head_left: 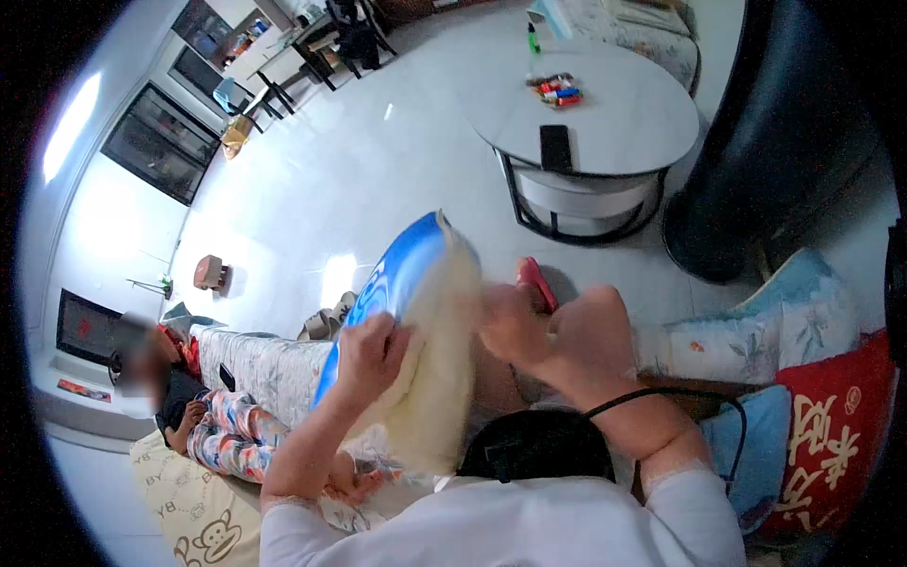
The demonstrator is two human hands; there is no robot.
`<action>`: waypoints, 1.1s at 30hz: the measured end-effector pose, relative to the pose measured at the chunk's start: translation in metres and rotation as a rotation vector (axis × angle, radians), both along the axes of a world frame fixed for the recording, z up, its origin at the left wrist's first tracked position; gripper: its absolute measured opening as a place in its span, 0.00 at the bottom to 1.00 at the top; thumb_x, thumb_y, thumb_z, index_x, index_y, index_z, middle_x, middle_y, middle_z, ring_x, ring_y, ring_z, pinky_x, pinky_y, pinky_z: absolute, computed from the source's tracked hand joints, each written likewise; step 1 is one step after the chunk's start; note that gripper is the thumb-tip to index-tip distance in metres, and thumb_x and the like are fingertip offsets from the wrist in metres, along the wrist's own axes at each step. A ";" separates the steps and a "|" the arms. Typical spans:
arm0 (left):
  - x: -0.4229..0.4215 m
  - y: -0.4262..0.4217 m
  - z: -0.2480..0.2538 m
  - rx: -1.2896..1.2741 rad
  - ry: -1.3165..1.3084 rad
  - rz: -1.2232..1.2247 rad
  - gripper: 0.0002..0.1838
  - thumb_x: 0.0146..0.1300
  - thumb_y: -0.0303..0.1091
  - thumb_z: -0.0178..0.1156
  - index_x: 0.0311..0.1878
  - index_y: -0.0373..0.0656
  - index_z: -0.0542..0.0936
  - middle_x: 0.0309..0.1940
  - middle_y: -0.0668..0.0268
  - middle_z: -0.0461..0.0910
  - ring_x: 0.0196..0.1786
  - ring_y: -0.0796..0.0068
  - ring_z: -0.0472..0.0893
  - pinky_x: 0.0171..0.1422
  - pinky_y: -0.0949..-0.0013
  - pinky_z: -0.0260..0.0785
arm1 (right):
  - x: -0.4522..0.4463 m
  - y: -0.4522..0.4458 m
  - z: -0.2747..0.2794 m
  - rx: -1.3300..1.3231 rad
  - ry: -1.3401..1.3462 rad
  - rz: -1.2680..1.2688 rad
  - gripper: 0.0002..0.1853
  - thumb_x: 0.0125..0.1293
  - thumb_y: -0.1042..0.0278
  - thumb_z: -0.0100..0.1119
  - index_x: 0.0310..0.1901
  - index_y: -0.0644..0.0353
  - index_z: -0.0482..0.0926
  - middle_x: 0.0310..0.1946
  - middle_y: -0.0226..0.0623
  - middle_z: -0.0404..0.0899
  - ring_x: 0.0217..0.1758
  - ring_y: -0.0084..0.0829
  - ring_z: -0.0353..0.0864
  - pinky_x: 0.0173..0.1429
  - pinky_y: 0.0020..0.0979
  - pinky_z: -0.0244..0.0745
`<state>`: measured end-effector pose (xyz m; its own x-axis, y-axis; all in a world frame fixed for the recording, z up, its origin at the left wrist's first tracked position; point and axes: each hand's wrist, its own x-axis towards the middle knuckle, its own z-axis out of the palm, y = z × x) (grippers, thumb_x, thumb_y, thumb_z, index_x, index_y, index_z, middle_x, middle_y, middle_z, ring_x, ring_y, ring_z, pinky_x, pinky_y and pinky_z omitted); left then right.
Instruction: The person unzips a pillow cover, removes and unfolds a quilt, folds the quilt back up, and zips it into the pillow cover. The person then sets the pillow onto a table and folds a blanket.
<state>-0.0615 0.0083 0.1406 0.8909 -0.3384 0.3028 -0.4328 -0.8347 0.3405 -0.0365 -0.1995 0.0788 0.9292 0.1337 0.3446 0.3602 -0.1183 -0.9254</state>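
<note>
A cushion cover (430, 350), blue with white marks on one face and cream on the other, stands on edge over my lap. My left hand (371, 357) is closed around its folded cloth on the near blue-and-cream side. On the right, my right hand (515, 326) is curled closed at the cream edge, partly smeared by motion. Whether its fingers pinch cloth or a small piece cannot be seen. The cream side looks blurred too. A black rounded object (534, 444) with a cable lies against my lap.
A round white table (624, 113) holds a phone (556, 148), colorful small packets (556, 90) and a green bottle (533, 38). Another person (231, 425) sits on the sofa at left. A red cushion (836, 435) lies at right, near a black column (756, 142). A small brown stool (210, 273) stands on the floor.
</note>
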 end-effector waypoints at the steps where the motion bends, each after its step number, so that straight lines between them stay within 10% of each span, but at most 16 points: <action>1: 0.007 -0.013 0.020 -0.074 -0.106 0.009 0.15 0.57 0.30 0.61 0.21 0.40 0.65 0.13 0.54 0.66 0.18 0.51 0.71 0.23 0.58 0.61 | 0.016 -0.001 0.020 -0.015 0.042 -0.031 0.16 0.65 0.56 0.54 0.33 0.64 0.77 0.23 0.51 0.77 0.27 0.51 0.79 0.33 0.45 0.72; 3: 0.014 -0.038 0.049 -0.207 -0.221 0.065 0.15 0.58 0.29 0.61 0.21 0.39 0.65 0.13 0.56 0.66 0.17 0.57 0.70 0.23 0.62 0.61 | 0.036 -0.008 0.090 0.002 -0.225 -0.227 0.16 0.65 0.57 0.54 0.29 0.63 0.74 0.20 0.50 0.74 0.24 0.52 0.77 0.28 0.45 0.69; 4: 0.014 -0.050 0.060 -0.328 -0.261 0.082 0.13 0.59 0.28 0.60 0.22 0.39 0.67 0.14 0.58 0.67 0.16 0.64 0.70 0.24 0.65 0.61 | 0.042 -0.011 0.124 0.007 -0.321 -0.266 0.17 0.65 0.60 0.54 0.24 0.65 0.71 0.14 0.41 0.68 0.17 0.28 0.64 0.24 0.33 0.64; 7: 0.003 -0.083 0.086 -0.757 -0.288 0.123 0.08 0.67 0.30 0.56 0.33 0.37 0.77 0.26 0.70 0.77 0.28 0.83 0.72 0.33 0.77 0.66 | 0.048 -0.020 0.206 -0.181 -0.675 -0.233 0.15 0.61 0.62 0.55 0.24 0.65 0.72 0.16 0.43 0.71 0.17 0.36 0.71 0.25 0.34 0.66; 10: -0.027 -0.094 0.090 -1.178 -0.106 -0.093 0.08 0.68 0.31 0.56 0.39 0.37 0.79 0.33 0.67 0.80 0.35 0.79 0.77 0.41 0.76 0.70 | 0.038 -0.015 0.248 -0.410 -0.863 -0.131 0.13 0.59 0.62 0.56 0.24 0.63 0.74 0.16 0.45 0.73 0.20 0.42 0.76 0.27 0.38 0.69; 16: -0.053 -0.098 0.035 -1.475 0.531 0.064 0.13 0.70 0.33 0.53 0.37 0.29 0.77 0.27 0.59 0.81 0.28 0.69 0.83 0.32 0.67 0.79 | 0.052 -0.007 0.167 -0.719 -0.647 0.236 0.16 0.57 0.53 0.56 0.21 0.57 0.80 0.18 0.45 0.78 0.22 0.45 0.81 0.29 0.44 0.76; 20: -0.052 -0.081 -0.034 -1.305 0.684 0.167 0.19 0.71 0.39 0.52 0.38 0.27 0.78 0.28 0.54 0.82 0.29 0.67 0.83 0.34 0.68 0.80 | 0.055 0.017 0.048 -0.616 -0.494 0.273 0.12 0.60 0.58 0.54 0.27 0.58 0.76 0.23 0.45 0.79 0.27 0.47 0.81 0.31 0.44 0.75; 30: -0.036 -0.045 -0.053 -1.227 0.645 0.106 0.17 0.73 0.37 0.48 0.39 0.31 0.78 0.30 0.57 0.83 0.32 0.69 0.84 0.37 0.70 0.77 | 0.050 -0.017 0.050 -0.719 -0.225 0.259 0.27 0.49 0.49 0.67 0.47 0.58 0.72 0.46 0.43 0.72 0.52 0.42 0.74 0.54 0.46 0.68; 33: -0.024 -0.009 -0.088 -0.729 0.080 0.142 0.11 0.72 0.31 0.47 0.41 0.33 0.75 0.30 0.59 0.82 0.35 0.69 0.82 0.44 0.68 0.75 | 0.050 -0.023 0.020 -0.760 -0.327 0.198 0.24 0.48 0.59 0.68 0.46 0.58 0.72 0.46 0.44 0.71 0.54 0.44 0.72 0.55 0.45 0.68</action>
<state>-0.0850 -0.0005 0.0522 0.9397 0.0434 0.3393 -0.2887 -0.4313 0.8548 0.0138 -0.2228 0.0985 0.7335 0.5873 0.3421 0.6752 -0.5720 -0.4657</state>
